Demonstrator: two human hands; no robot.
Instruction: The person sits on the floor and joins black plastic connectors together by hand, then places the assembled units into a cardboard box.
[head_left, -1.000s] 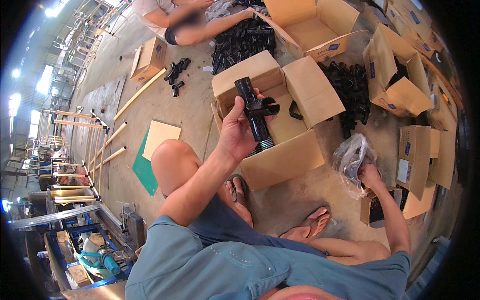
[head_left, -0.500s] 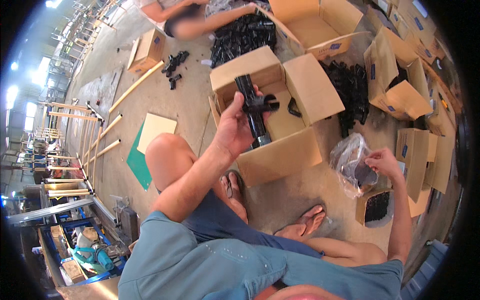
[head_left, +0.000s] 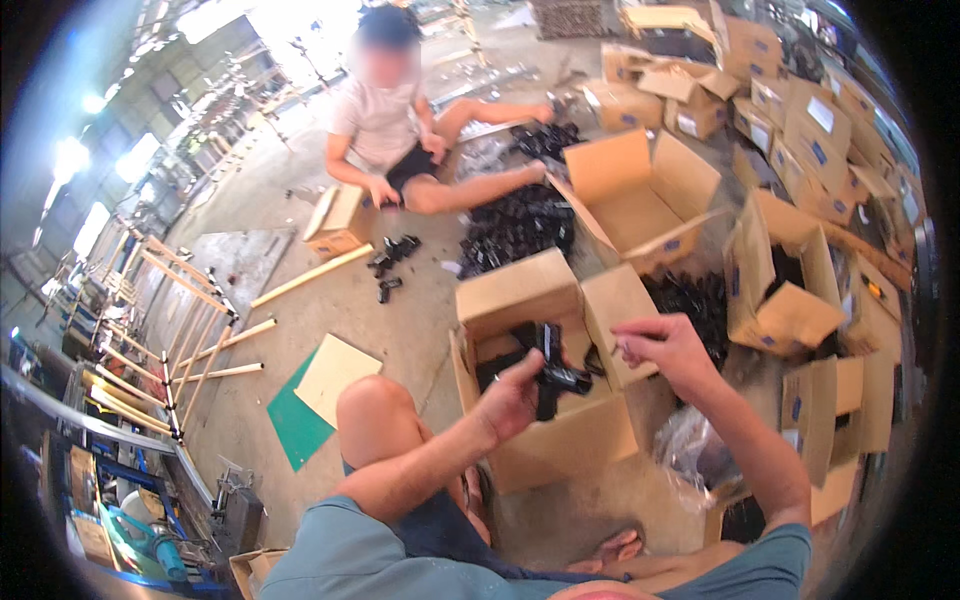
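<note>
My left hand (head_left: 508, 402) is closed around a black pipe fitting (head_left: 562, 376) with branching tube ends. It holds the fitting above an open cardboard box (head_left: 565, 455) in front of me, where more dark pieces show inside. My right hand (head_left: 675, 352) is raised to the right of the fitting, over the box's right flap. Its thumb and fingers are pinched together; a small thing seems to be between them, too blurred to name. Below my right forearm lies a clear plastic bag (head_left: 692, 452) with dark contents.
Piles of black fittings (head_left: 515, 232) lie beyond the box. A co-worker (head_left: 385, 130) sits on the floor by a small carton (head_left: 338, 222). Open cardboard boxes (head_left: 780, 285) crowd the right. Green and cream sheets (head_left: 300, 425) and pale pipes (head_left: 310, 277) lie at left.
My right hand has left the plastic bag and moved up and left toward the fitting. My left hand has turned the fitting and lowered it over the box. The view has tilted up, showing the co-worker.
</note>
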